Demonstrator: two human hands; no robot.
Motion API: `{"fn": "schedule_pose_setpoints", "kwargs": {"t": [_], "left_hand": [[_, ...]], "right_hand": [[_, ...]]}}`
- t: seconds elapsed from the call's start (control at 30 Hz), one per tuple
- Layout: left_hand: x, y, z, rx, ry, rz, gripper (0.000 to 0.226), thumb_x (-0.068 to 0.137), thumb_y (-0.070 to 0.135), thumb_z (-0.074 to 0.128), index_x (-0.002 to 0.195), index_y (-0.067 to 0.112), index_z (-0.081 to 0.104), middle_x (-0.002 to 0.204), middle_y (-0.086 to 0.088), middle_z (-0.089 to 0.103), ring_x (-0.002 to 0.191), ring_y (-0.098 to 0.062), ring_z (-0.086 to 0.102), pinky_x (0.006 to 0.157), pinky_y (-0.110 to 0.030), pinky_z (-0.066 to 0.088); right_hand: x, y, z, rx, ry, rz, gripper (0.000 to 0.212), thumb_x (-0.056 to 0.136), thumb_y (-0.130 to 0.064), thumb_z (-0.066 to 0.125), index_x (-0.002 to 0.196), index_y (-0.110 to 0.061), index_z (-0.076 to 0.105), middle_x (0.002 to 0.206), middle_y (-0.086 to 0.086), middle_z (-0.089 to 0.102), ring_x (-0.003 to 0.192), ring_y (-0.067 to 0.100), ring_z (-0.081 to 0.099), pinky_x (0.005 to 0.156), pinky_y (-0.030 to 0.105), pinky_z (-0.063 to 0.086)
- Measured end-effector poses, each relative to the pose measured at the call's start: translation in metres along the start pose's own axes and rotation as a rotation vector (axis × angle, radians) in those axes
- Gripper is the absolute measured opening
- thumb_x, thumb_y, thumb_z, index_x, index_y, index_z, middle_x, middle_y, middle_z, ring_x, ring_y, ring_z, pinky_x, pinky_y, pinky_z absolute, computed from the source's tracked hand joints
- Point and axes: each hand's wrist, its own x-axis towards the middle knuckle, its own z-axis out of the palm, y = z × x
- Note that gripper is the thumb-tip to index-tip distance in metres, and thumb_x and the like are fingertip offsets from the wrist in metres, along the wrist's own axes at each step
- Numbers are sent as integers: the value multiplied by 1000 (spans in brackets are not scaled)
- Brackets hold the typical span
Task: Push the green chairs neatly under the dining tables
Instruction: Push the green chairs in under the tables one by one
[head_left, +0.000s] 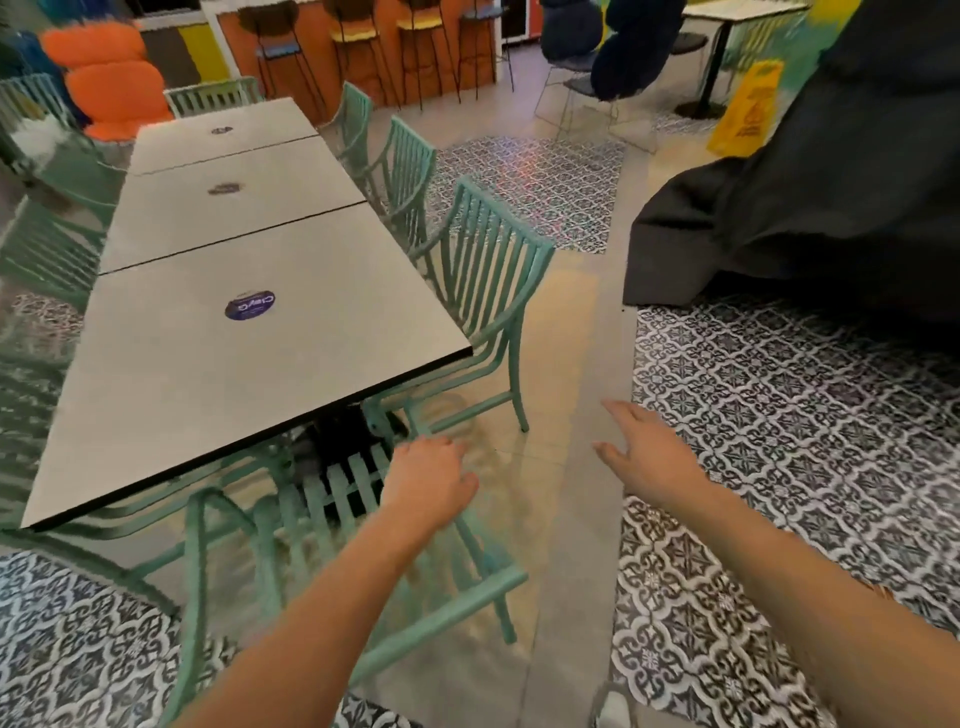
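Left hand: I see my left hand (431, 480) palm down, fingers loosely curved over the nearest chair; whether it touches the frame I cannot tell because of blur.
Right hand: my right hand (641, 449) hangs in the air over the floor, fingers spread and relaxed, holding nothing.
Nearest chair: the near green chair (363, 525) sits directly under and behind my left hand, at the short end of the table, its seat slats partly beneath the table edge, its back rail toward me.
Side chair: a second green chair (485, 283) stands ahead of my left hand and to the left of my right hand, against the long edge of the table, seat tucked under, back upright.
Further chairs: two more green chairs (410, 166) line the same edge, well beyond both hands, both close to the table.
Table: the row of grey tables (171, 364) lies ahead and left of my left hand; a round blue sticker (250, 305) is on the closest top.
Floor: patterned tiles (779, 415) lie under and to the right of my right hand.
Yellow sign: a yellow floor sign (748, 111) stands far ahead of my right hand.
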Motion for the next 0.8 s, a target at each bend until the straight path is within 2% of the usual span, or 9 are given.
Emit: {"fn": "schedule_pose_setpoints", "kwargs": {"t": [0.1, 0.3, 0.53, 0.63, 0.8], "left_hand": [[55, 43, -13, -28, -44, -36, 48, 93, 41, 45, 136, 22, 49, 131, -6, 56, 121, -28, 51, 97, -40, 40], [166, 101, -35, -177, 0, -129, 48, 92, 42, 47, 135, 21, 48, 134, -5, 52, 123, -27, 49, 95, -40, 45], [312, 123, -41, -216, 40, -208, 48, 93, 43, 48, 133, 18, 50, 131, -7, 54, 119, -30, 51, 93, -43, 46], [377, 125, -42, -236, 71, -218, 43, 92, 42, 47, 126, 16, 53, 124, -8, 57, 113, -31, 54, 90, -43, 49], [473, 119, -52, -278, 39, -279, 41, 93, 43, 48, 125, 17, 53, 122, -7, 57, 112, -29, 56, 91, -43, 50]], "right_hand": [[35, 40, -28, -53, -46, -21, 64, 95, -42, 50, 150, -20, 25, 151, 4, 35, 135, 26, 36, 110, 36, 31], [130, 99, -73, -72, -53, -109, 65, 95, -40, 51, 150, -19, 26, 151, 4, 36, 135, 25, 36, 110, 34, 31], [261, 129, -83, -132, -111, -222, 65, 95, -36, 51, 152, -20, 22, 152, 4, 33, 137, 26, 33, 112, 37, 32], [327, 138, -90, -166, -97, -268, 65, 96, -33, 50, 152, -20, 22, 154, 5, 30, 139, 27, 31, 112, 37, 28], [434, 148, -104, -183, -178, -297, 66, 97, -31, 50, 153, -24, 17, 157, 3, 24, 142, 25, 25, 115, 35, 22]]}}
